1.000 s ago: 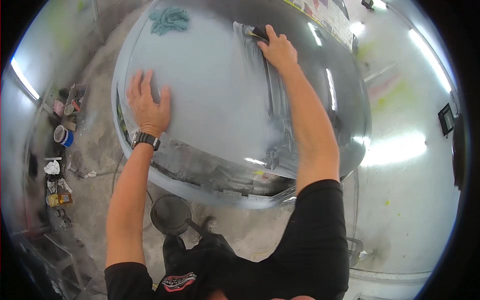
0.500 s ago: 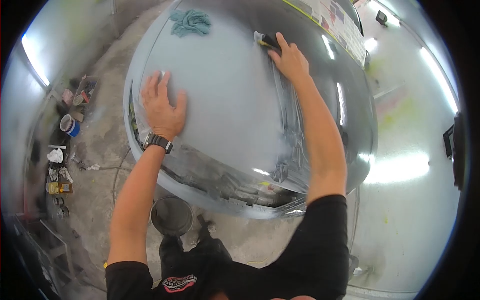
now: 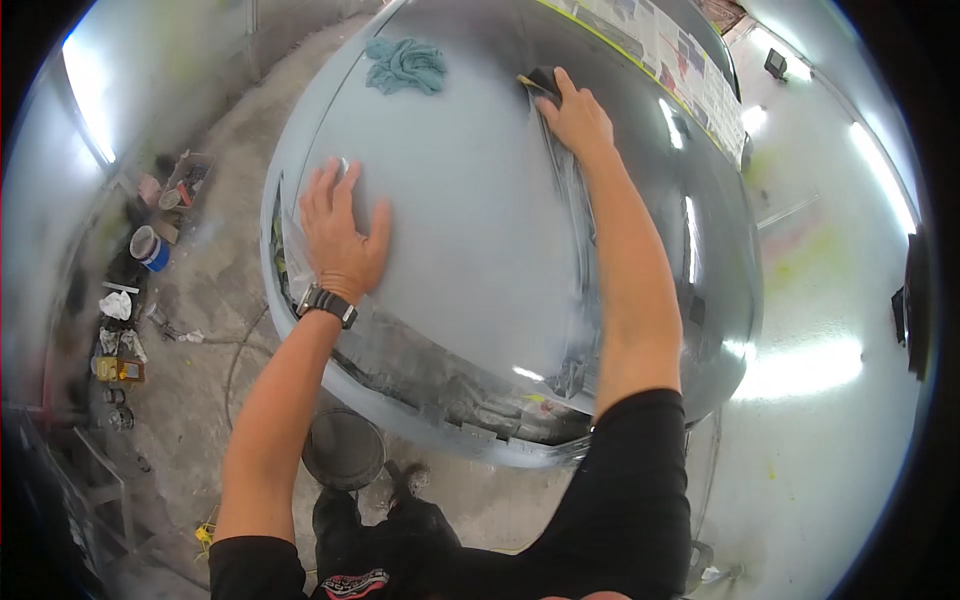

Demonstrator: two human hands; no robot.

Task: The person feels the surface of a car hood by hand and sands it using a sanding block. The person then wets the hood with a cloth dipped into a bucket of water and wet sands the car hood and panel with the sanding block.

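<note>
A grey car hood (image 3: 460,230) fills the middle of the head view, dull and pale on the left, darker and shinier on the right. My left hand (image 3: 345,235) rests palm down on its left part with fingers spread, holding nothing. Farther up, my right hand (image 3: 580,115) grips a black sanding block (image 3: 543,78) with a yellowish edge, pressed to the hood. My fingers cover part of the block. Wet-looking streaks (image 3: 562,180) run down the surface below it. A crumpled teal cloth (image 3: 405,67) lies on the hood near the far left.
Newspaper masking (image 3: 650,50) with yellow-green tape borders the hood's far edge. A dark bucket (image 3: 343,450) stands on the floor by my legs. Along the left wall are a blue-and-white pail (image 3: 150,248), a yellow can (image 3: 118,370) and a hose (image 3: 235,365).
The view has shifted, so the car appears lower and farther right. Relative to the hood, my right hand has moved the sanding block slightly farther away. My left hand stays nearly in place.
</note>
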